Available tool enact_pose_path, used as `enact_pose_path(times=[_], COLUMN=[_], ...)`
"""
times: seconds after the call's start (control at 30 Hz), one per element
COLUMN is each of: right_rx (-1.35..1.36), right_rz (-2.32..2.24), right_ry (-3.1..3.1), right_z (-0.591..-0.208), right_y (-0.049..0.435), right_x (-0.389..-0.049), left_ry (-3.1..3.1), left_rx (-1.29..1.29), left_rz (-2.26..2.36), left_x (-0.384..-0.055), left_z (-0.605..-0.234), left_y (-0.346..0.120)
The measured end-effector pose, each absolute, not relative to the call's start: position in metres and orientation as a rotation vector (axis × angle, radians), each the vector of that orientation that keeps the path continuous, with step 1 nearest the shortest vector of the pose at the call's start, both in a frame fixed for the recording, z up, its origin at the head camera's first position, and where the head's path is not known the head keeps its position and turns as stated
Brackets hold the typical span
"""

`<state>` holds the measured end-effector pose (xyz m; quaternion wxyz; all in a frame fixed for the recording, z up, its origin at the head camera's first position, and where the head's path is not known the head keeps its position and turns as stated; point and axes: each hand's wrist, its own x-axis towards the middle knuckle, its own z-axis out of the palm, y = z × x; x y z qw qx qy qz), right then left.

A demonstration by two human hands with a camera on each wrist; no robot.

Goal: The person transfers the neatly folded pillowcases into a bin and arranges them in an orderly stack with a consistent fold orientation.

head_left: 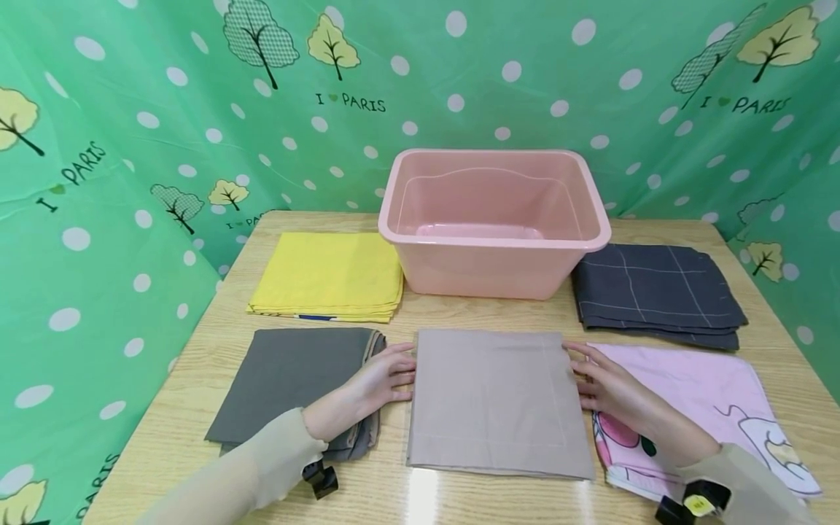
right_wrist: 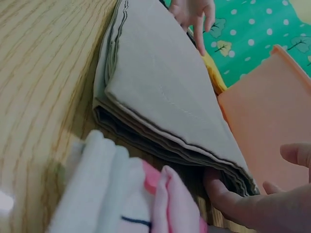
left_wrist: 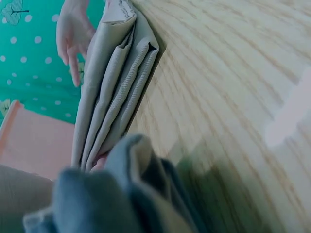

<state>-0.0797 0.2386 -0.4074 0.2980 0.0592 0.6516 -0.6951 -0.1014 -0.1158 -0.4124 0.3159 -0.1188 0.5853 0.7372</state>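
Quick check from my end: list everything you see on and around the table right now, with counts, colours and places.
beige cloth: 1, beige, folded, front centre of the table, between both hands
grey cloth: 1, dark grey, folded, front left
pink cloth: 1, pink with a cartoon print, front right
yellow cloth: 1, yellow, folded, back left
checked cloth: 1, dark grey with pale lines, back right
tub: 1, pink plastic, back centre
table: 1, light wood
backdrop: green, dots and trees
left hand: touching the beige cloth's left edge
right hand: touching its right edge
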Motion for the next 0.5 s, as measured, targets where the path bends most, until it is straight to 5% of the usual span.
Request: enact_pose_path(times=[0.5], right_rx=[0.119], right_rz=[-1.857], right_ry=[1.631], right_z=[-0.413], right_y=[0.237], right_x=[-0.082], left_ry=[1.625], left_rx=[-0.34], left_rz=[1.897], left_x=[-0.097], left_z=[-0.418], left_y=[-0.103])
